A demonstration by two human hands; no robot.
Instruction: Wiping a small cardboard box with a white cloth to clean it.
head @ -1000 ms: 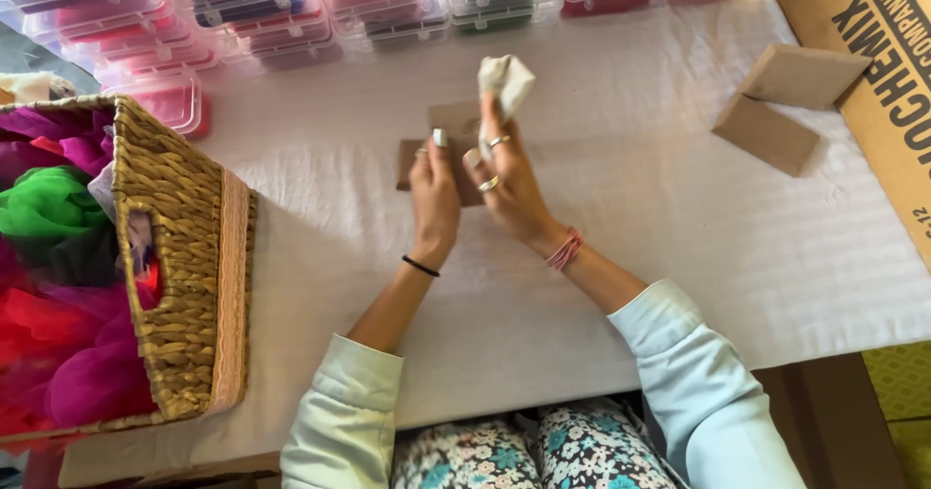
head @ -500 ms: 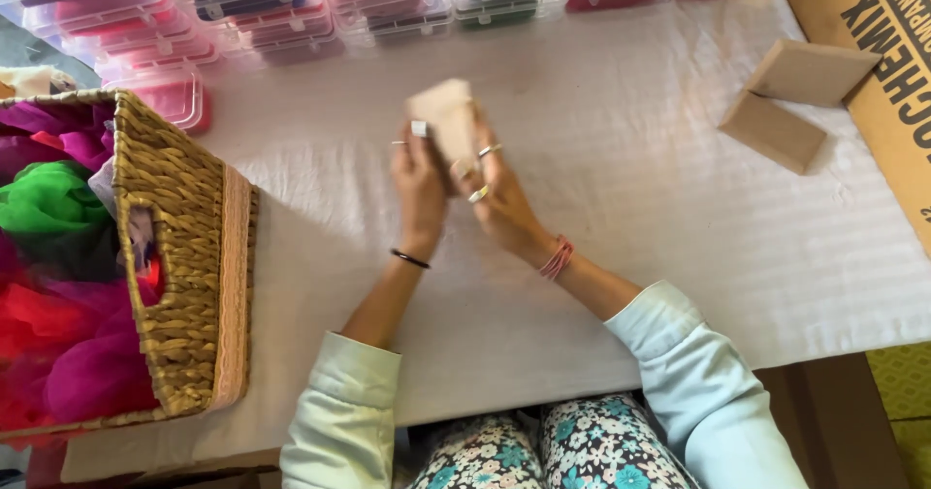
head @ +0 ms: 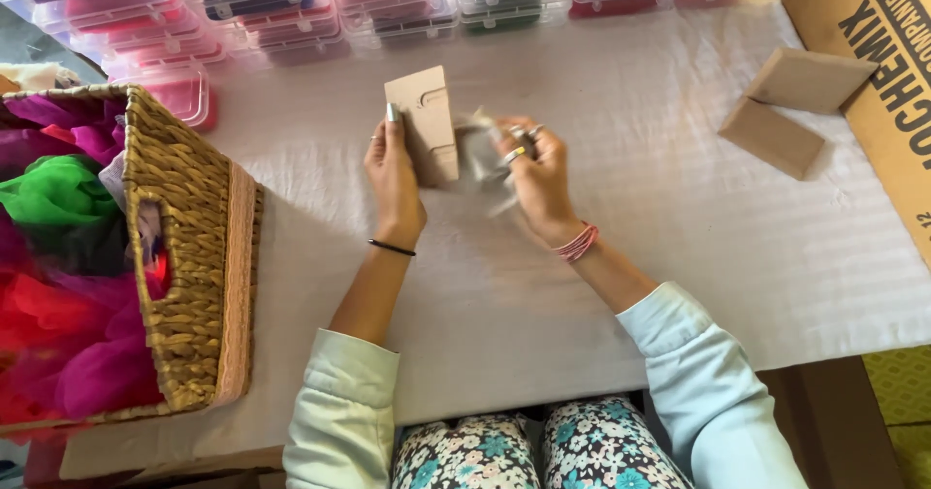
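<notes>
Head view: a brown card point(head: 423, 126) is gripped upright by the left hand point(head: 393, 174) while pale, blurred fabric point(head: 482, 155) is pinched by the right hand point(head: 535, 174) above the tabletop point(head: 630, 218).

Bare white table cloth point(head: 621, 256) lies open between wicker basket point(head: 189, 256), plastic boxes point(head: 291, 14) and cardboard pieces point(head: 786, 111).

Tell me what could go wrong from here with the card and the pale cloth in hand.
The left hand holds the brown card only by its lower edge, so it could tip or bend as the right hand pulls the pale cloth against it. The cloth looks loosely bunched and blurred, so it might slip free. Both are lifted above the white table cover, so a drop seems harmless.
</notes>
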